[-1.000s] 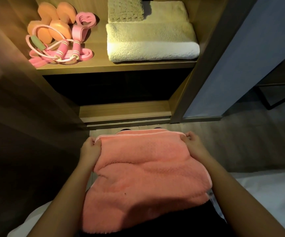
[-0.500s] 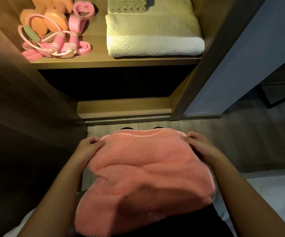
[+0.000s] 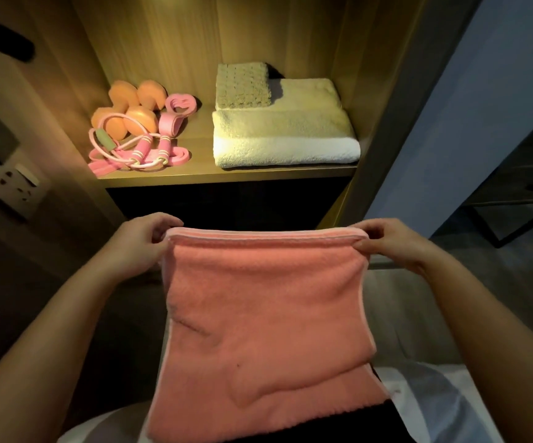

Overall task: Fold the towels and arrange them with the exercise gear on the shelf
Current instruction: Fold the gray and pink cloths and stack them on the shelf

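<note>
Gripping top corners of pink towel point(image 3: 265, 318): left hand point(image 3: 142, 238) pinches left corner, right hand point(image 3: 386, 241) pinches right corner, fingers curled over folded edge. Towel hangs doubled between hands, lower part draped toward lap, in front of wooden shelf point(image 3: 227, 175). On shelf, right side: folded cream towel point(image 3: 284, 135), small waffle-knit cloth point(image 3: 243, 86) on its back left part. Left side: orange dumbbells point(image 3: 131, 107), pink skipping rope point(image 3: 137, 151), pink resistance band point(image 3: 175, 113) bunched together, touching. Wall socket point(image 3: 14, 183) at far left.
</note>
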Available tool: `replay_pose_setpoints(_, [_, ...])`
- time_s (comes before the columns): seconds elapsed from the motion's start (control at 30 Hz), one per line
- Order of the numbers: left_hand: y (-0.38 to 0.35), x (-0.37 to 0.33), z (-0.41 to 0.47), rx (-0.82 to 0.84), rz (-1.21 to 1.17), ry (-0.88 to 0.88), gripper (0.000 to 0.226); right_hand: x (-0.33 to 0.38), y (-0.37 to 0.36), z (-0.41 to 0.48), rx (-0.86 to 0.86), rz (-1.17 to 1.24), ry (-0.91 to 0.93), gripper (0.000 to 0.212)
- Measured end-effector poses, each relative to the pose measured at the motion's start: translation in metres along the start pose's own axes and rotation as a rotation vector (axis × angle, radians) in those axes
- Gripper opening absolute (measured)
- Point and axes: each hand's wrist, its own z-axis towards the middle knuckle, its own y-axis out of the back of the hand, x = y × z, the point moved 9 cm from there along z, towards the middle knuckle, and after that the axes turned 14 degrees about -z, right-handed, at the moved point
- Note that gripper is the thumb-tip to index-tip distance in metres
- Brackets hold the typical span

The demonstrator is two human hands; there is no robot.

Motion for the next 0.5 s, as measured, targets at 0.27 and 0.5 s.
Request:
replay_pose_setpoints(0.27, [0.064, -0.08, 0.022, -0.237, -0.42, -0.056, 0.021, 0.089, 0.076, -0.016, -0.074, 0.309, 0.247, 0.01])
replay_pose_setpoints(0.5, [0.083, -0.149, 0.03, -0.321, -0.311, -0.248, 0.014, 0.133, 0.117, -0.026, -0.279, 0.471, 0.352, 0.019])
